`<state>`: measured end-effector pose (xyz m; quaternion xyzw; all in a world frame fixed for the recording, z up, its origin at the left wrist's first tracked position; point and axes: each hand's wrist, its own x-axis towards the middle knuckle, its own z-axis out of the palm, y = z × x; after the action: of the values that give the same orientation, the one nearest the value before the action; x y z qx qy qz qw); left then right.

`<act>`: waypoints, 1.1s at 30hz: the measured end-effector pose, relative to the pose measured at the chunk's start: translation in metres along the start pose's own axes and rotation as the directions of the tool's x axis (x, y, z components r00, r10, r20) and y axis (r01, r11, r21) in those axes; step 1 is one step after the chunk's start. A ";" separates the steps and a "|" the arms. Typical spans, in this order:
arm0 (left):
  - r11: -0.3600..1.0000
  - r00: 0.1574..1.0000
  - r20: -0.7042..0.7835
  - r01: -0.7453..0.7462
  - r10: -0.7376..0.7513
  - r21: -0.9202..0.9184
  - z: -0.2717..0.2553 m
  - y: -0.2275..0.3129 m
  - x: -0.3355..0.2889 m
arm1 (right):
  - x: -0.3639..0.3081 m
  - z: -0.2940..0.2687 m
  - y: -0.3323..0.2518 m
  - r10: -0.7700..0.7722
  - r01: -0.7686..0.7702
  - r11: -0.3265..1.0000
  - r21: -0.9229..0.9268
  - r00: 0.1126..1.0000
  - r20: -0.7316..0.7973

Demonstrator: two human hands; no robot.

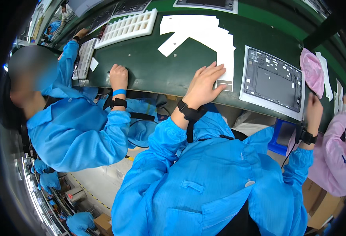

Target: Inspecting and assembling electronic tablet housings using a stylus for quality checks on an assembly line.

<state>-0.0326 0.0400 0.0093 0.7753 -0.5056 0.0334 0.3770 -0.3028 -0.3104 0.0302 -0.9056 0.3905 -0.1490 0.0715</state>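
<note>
My left hand (205,84) lies with its fingers stretched out over the near end of a white paper strip (225,59). That strip belongs to a fanned-out spread of white sheets (196,25) on the green bench. Right of it a dark grey tablet-like housing (275,80), dotted with small white pads, rests on a white sheet at the bench's front edge. Just past the housing's right side is my right hand (313,112), its fingers curled together. Whatever those fingertips hold, if anything, is too small to make out. Black bands circle both wrists.
A co-worker in blue sits at the left, one fist on the bench edge. Near that person stand a white slotted tray (127,28) and a smaller pale tray (85,59). A pink cloth (311,72) lies right of the housing. Another person's pink sleeve (338,137) is close at the right.
</note>
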 end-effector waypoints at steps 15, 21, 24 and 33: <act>0.989 0.988 0.151 0.000 -0.023 0.151 0.011 0.001 0.003 | -0.038 0.037 -0.225 -0.193 -0.461 0.093 0.882 0.861 0.470; 0.997 0.992 0.109 0.058 -0.065 0.058 0.008 0.002 0.004 | -0.026 0.053 -0.238 -0.312 -0.561 0.000 0.828 0.786 0.533; 0.997 0.992 0.099 0.071 -0.073 0.028 0.007 0.001 0.004 | -0.007 0.051 -0.241 -0.244 -0.306 0.298 0.904 0.892 0.382; 0.997 0.995 0.069 0.069 -0.071 0.029 0.011 -0.004 0.003 | -0.005 0.045 -0.231 -0.311 -0.530 0.270 0.804 0.742 0.594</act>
<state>-0.0315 0.0320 0.0005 0.7982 -0.4903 -0.0004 0.3498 -0.1329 -0.1480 0.0436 -0.6274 0.2345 -0.0173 0.7423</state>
